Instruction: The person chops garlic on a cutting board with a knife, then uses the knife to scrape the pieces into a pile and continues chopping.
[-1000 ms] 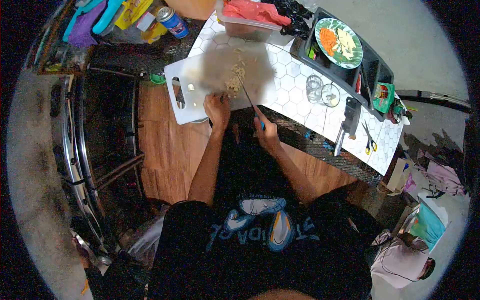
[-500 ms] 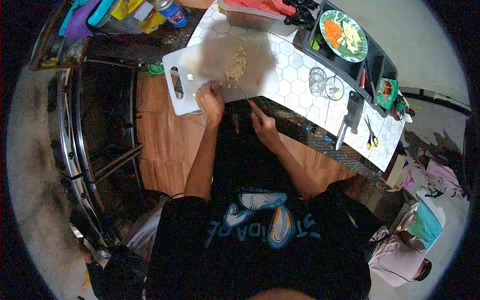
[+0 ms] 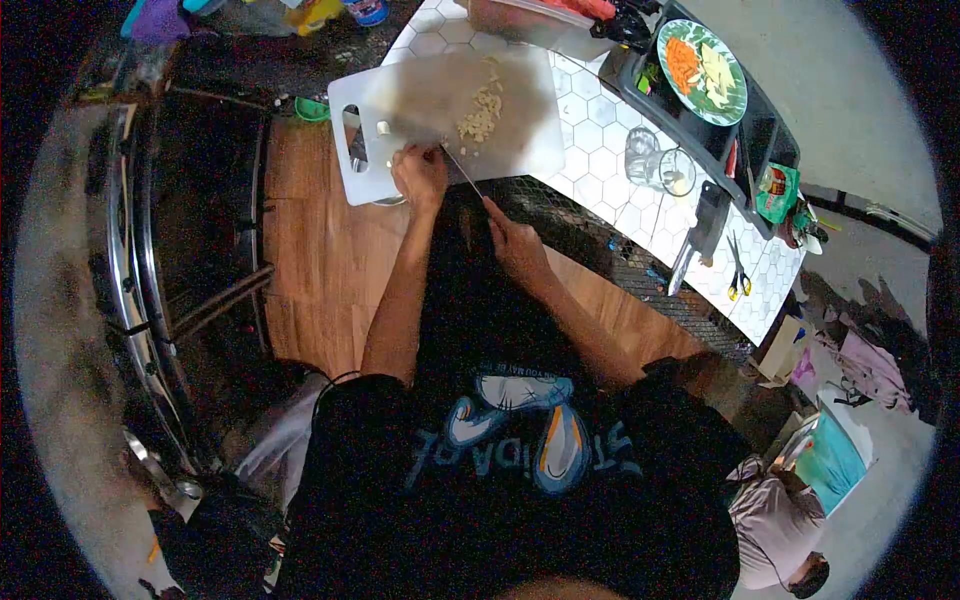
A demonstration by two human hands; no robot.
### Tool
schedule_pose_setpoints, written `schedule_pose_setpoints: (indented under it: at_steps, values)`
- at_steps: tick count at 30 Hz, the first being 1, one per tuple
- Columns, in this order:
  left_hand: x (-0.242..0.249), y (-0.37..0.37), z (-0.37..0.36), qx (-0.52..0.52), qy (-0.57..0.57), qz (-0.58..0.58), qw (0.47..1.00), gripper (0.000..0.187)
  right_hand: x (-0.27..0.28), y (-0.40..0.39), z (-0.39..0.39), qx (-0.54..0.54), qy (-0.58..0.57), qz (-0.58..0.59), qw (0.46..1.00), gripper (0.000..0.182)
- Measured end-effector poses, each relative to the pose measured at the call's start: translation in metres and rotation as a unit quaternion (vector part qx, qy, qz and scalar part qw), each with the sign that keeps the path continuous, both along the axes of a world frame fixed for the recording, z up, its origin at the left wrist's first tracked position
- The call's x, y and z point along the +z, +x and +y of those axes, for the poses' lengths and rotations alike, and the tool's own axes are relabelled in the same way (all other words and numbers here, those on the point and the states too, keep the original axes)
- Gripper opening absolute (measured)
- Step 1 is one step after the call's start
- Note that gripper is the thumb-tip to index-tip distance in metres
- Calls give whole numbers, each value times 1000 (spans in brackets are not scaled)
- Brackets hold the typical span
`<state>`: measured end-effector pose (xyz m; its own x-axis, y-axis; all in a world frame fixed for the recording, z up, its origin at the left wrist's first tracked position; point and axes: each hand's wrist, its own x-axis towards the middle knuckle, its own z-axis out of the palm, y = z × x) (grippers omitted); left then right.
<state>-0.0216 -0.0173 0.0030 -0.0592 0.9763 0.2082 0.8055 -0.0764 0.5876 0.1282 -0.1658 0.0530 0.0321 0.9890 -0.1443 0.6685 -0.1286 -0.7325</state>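
Note:
A white cutting board (image 3: 545, 150) lies at the table's edge, with pale chopped pieces (image 3: 480, 118) on its right half and a small whitish piece (image 3: 383, 128) near its handle slot. My left hand (image 3: 420, 175) rests at the board's near edge, its fingers bent together; what they hold is hidden. My right hand (image 3: 515, 245) is wrapped round the handle of a knife (image 3: 463, 170), whose blade points up and left to the fingertips of my left hand.
To the right are two clear glasses (image 3: 643, 160), a cleaver (image 3: 708, 225), scissors (image 3: 738, 268) and a dark tray (image 3: 640, 95) bearing a plate (image 3: 742, 100) of orange and pale pieces. A plastic container (image 3: 540, 28) stands behind the board. Two people (image 3: 780, 525) are at the lower sides.
My right hand and the knife have moved left, bringing the blade to my left hand's fingertips. The view has shifted slightly.

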Motion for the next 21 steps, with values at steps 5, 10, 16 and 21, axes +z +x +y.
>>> schedule_pose_setpoints:
  at_steps: [5, 10, 16, 21]
  values:
    - [-11, -2, 9, 3, -27, 2, 1000, 12, -2, -1, 8, -4, -36, -2, 999, 45]
    - [-8, 1, 11, 9, -47, 8, 999, 14, 10, -6, 14, -23, -69, 1, 997, 43]
    - [-9, 10, 0, -3, 3, 31, 1000, 12, 18, 16, 9, -90, -31, 97, 991, 42]
    - [0, 15, -3, -70, -9, -96, 993, 18, 17, 22, 2, -95, -14, 55, 994, 45]
